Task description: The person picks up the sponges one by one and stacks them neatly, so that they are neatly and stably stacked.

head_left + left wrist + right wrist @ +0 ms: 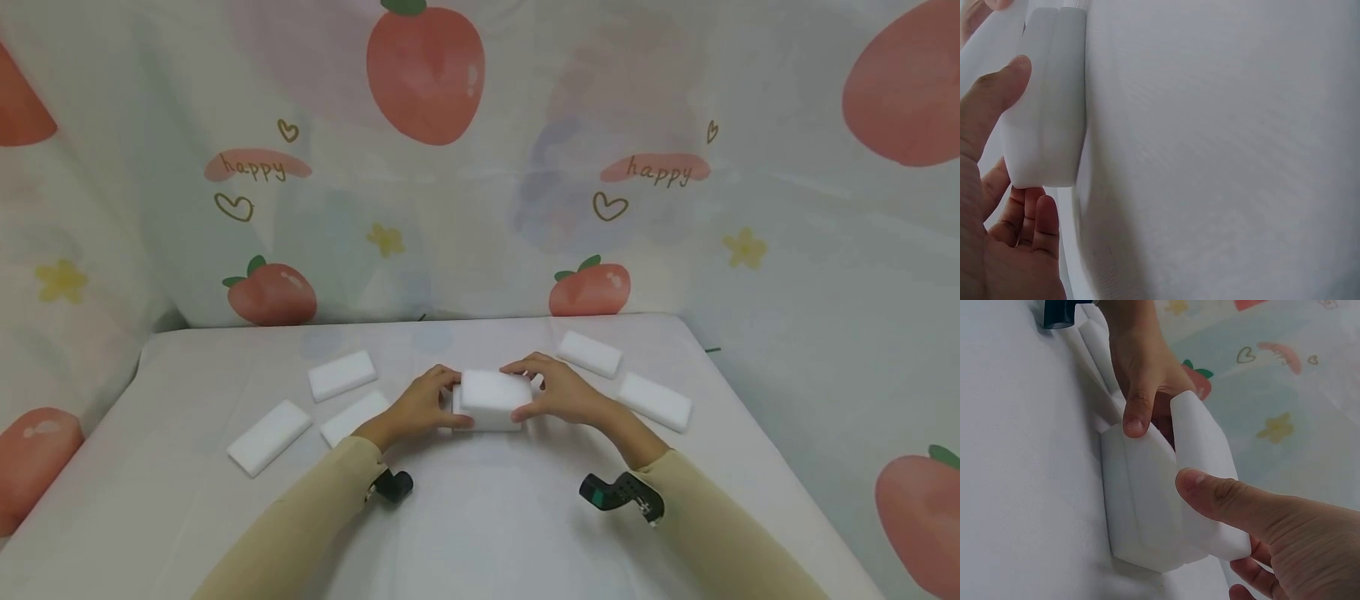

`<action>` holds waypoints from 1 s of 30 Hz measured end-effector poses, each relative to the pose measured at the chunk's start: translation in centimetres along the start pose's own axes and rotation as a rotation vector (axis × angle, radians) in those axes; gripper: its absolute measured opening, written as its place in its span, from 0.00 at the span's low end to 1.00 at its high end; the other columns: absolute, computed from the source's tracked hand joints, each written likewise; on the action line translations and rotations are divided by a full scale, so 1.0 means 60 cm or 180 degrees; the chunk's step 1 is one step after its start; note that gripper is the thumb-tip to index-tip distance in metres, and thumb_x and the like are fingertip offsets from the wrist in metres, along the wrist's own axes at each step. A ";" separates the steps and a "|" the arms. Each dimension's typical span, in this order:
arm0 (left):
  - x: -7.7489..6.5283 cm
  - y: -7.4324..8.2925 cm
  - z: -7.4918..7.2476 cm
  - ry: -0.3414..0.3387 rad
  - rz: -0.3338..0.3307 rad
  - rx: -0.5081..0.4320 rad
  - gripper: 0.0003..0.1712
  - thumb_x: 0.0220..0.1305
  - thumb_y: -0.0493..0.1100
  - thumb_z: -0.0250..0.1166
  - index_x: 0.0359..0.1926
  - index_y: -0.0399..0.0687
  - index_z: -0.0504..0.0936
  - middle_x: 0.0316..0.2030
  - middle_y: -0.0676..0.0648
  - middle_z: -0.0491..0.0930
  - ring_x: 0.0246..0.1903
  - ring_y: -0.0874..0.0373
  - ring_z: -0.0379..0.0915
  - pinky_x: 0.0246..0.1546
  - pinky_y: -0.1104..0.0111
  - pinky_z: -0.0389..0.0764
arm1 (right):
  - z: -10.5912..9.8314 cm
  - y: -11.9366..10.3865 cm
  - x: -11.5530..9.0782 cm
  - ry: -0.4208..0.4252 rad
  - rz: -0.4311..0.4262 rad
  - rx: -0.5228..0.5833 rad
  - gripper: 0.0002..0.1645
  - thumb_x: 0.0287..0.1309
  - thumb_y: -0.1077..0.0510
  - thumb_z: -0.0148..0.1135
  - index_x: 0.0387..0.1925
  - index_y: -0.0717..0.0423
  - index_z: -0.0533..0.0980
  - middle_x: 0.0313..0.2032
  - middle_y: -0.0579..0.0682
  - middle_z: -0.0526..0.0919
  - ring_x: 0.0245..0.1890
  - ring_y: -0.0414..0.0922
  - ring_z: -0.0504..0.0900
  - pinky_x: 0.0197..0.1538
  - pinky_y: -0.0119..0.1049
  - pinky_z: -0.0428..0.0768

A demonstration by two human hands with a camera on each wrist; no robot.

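Two white sponge blocks lie stacked flat on the table in front of the person. My left hand holds the stack at its left end, with the thumb on the near side and the other fingers around the end and far side. Over the stack, my right hand grips a third white sponge block between thumb and fingers. In the right wrist view this block is tilted, with a gap between it and the stack at one end. Its far side is partly hidden.
Several more white blocks lie loose on the white-covered table: a block and others at the left, and two at the right, one of them a block beside the right forearm. A fruit-patterned cloth hangs behind the table.
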State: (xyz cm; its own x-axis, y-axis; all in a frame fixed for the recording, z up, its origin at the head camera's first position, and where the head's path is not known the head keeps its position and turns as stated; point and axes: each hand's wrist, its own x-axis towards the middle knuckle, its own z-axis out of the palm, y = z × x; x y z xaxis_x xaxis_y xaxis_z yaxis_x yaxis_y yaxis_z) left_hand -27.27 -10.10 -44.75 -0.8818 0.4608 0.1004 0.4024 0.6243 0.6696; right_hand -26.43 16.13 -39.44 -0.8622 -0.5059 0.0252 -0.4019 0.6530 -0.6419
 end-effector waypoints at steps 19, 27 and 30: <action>0.001 -0.003 0.000 0.0018 0.0018 -0.0054 0.40 0.47 0.50 0.80 0.59 0.42 0.76 0.47 0.48 0.75 0.40 0.59 0.70 0.41 0.69 0.74 | 0.011 0.005 0.021 -0.0095 0.0047 0.0045 0.40 0.42 0.48 0.81 0.60 0.48 0.77 0.52 0.48 0.77 0.50 0.48 0.73 0.47 0.40 0.73; 0.001 -0.005 0.002 -0.0010 -0.0055 -0.0100 0.40 0.47 0.51 0.80 0.59 0.42 0.75 0.48 0.48 0.75 0.40 0.59 0.71 0.41 0.67 0.75 | 0.011 0.002 0.024 -0.0128 0.0024 0.0011 0.41 0.42 0.47 0.81 0.61 0.48 0.77 0.51 0.47 0.77 0.50 0.47 0.73 0.47 0.40 0.73; 0.002 -0.006 0.002 -0.0031 -0.0068 -0.0090 0.40 0.48 0.51 0.80 0.60 0.42 0.75 0.48 0.48 0.75 0.40 0.59 0.71 0.42 0.67 0.75 | 0.011 0.002 0.025 -0.0129 0.0017 -0.0018 0.41 0.42 0.48 0.81 0.61 0.48 0.77 0.52 0.47 0.77 0.51 0.47 0.73 0.49 0.41 0.74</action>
State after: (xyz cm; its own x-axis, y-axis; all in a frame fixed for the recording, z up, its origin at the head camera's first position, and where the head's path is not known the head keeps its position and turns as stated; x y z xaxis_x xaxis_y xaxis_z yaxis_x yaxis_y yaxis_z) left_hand -27.48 -10.20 -45.07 -0.8877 0.4537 0.0788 0.3763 0.6160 0.6921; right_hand -27.59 15.08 -39.97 -0.8512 -0.5247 -0.0093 -0.3992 0.6588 -0.6377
